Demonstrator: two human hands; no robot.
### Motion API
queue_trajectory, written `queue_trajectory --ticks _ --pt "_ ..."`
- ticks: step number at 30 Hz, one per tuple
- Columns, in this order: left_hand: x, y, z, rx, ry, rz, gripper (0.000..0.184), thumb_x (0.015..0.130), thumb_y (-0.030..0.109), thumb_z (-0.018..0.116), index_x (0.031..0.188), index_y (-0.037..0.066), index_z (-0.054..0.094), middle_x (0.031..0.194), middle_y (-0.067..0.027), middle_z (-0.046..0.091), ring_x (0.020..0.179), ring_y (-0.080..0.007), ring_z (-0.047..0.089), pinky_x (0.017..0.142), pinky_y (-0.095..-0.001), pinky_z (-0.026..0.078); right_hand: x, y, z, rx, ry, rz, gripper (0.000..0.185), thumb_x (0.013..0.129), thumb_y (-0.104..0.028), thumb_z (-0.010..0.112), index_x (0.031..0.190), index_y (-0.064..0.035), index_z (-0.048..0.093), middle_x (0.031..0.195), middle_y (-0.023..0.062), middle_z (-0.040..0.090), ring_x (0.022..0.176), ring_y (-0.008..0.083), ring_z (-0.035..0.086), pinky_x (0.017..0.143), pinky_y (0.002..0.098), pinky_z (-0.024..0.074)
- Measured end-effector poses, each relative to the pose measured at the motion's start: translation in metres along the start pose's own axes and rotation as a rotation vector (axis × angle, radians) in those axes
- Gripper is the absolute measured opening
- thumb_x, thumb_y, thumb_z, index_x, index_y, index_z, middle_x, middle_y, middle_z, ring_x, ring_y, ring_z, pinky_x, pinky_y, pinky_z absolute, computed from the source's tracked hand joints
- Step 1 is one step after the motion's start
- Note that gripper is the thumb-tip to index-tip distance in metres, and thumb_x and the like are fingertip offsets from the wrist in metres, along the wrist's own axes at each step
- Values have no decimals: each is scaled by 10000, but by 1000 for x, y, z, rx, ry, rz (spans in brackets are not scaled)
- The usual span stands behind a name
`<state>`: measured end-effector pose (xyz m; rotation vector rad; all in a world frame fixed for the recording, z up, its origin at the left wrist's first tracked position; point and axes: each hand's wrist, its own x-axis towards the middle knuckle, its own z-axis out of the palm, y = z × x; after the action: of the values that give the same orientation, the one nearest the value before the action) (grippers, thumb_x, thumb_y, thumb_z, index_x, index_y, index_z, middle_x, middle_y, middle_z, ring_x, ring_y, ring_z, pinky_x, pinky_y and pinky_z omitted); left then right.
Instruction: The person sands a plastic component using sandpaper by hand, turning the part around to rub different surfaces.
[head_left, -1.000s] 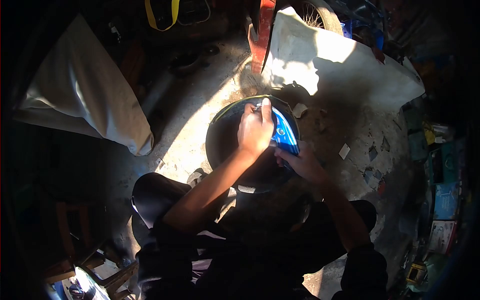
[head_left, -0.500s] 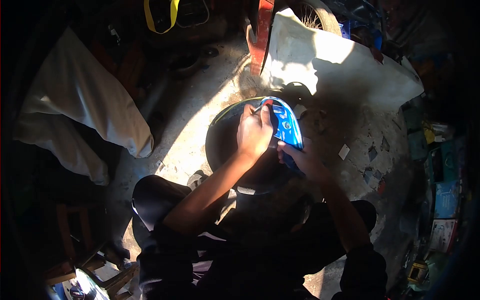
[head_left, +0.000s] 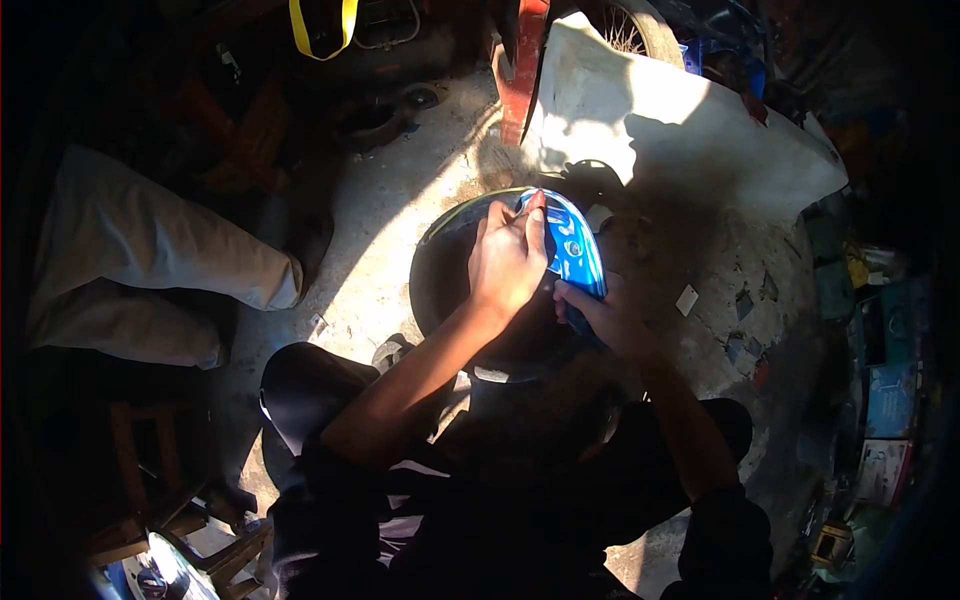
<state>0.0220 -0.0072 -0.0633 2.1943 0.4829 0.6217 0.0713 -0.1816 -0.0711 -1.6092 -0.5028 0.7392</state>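
Note:
A glossy blue curved part [head_left: 577, 240] is held tilted over a round dark basin [head_left: 440, 275]. My left hand [head_left: 508, 255] is closed at the part's upper left edge, around a small object with a reddish end [head_left: 538, 200] that its fingers mostly hide. Lower down, my right hand [head_left: 600, 312] grips the right end of the blue part, thumb on top. The inside of the basin is in deep shadow.
Another person's legs in light trousers [head_left: 190, 245] are at the left. A red metal post [head_left: 520, 75], a pale sheet [head_left: 670, 120] and a spoked wheel [head_left: 650, 35] stand ahead. Boxes [head_left: 890, 400] line the right side, and flat scraps [head_left: 745, 350] lie on the floor.
The blue part has turned slightly, with more of its face in the light, and my right hand has shifted a little. The other person's legs at the left have moved and spread.

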Motion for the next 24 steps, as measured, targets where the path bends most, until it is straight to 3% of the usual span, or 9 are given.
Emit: queue_trajectory --ticks 3,7,8,11,13,14,17,19,24 --pt "-27 19 0 -184 -60 119 412 1047 398 505 1233 102 723 936 -175 527 876 -349 606 818 -436 514 -5 -6 -6 -140 86 50 133 979 -145 673 995 -13 662 839 68 695 726 151 675 698 309 557" --pt "0 0 -9 -28 -39 -31 346 1025 366 571 1143 101 759 976 -178 544 896 -343 621 805 -431 521 -4 -3 1 8 4 -4 142 981 -150 668 1009 -10 665 841 71 698 730 149 677 712 301 549" --pt "-11 1 -3 -127 -35 33 331 1015 355 560 1248 194 731 1035 -167 573 926 -366 629 813 -461 534 -6 -7 1 4 1 -5 142 981 -150 668 1009 -10 665 841 71 698 730 149 677 712 301 549" --pt "-21 14 -11 -99 -53 141 327 1009 360 570 1235 196 740 1022 -173 572 927 -385 627 823 -462 533 -10 -9 1 23 110 61 142 948 -122 701 921 15 676 774 76 702 673 144 676 650 284 555" --pt "-2 -4 -9 -20 -19 -65 325 1005 361 577 1238 203 739 1024 -176 572 951 -379 623 837 -463 530 -5 2 0 6 38 -22 136 943 -107 704 939 24 669 778 83 700 683 146 678 656 288 560" --pt "-2 -12 -4 -3 -53 -4 330 1011 372 561 1233 206 742 1045 -180 579 979 -375 621 853 -469 528 -5 1 1 1 31 -23 136 943 -107 704 939 24 669 778 83 700 683 146 678 656 288 560" --pt "-22 11 -11 -63 -39 131 352 1016 390 540 1230 196 742 1097 -190 583 1008 -377 617 869 -478 524 -8 1 3 27 49 -21 132 948 -108 699 944 20 666 779 82 697 689 144 680 654 287 559" --pt "0 -4 -12 -18 -20 -75 330 994 362 588 1208 166 746 1121 -181 566 1027 -383 611 889 -470 516 -4 1 4 8 32 10 134 958 -114 688 943 16 665 790 81 698 694 145 680 657 282 552" --pt "-17 6 -5 -138 -93 35 383 1002 395 562 1142 97 757 1188 -203 553 1091 -398 596 921 -477 507 -3 -2 0 5 6 17 134 966 -131 685 953 2 664 794 70 691 726 145 681 683 284 548"
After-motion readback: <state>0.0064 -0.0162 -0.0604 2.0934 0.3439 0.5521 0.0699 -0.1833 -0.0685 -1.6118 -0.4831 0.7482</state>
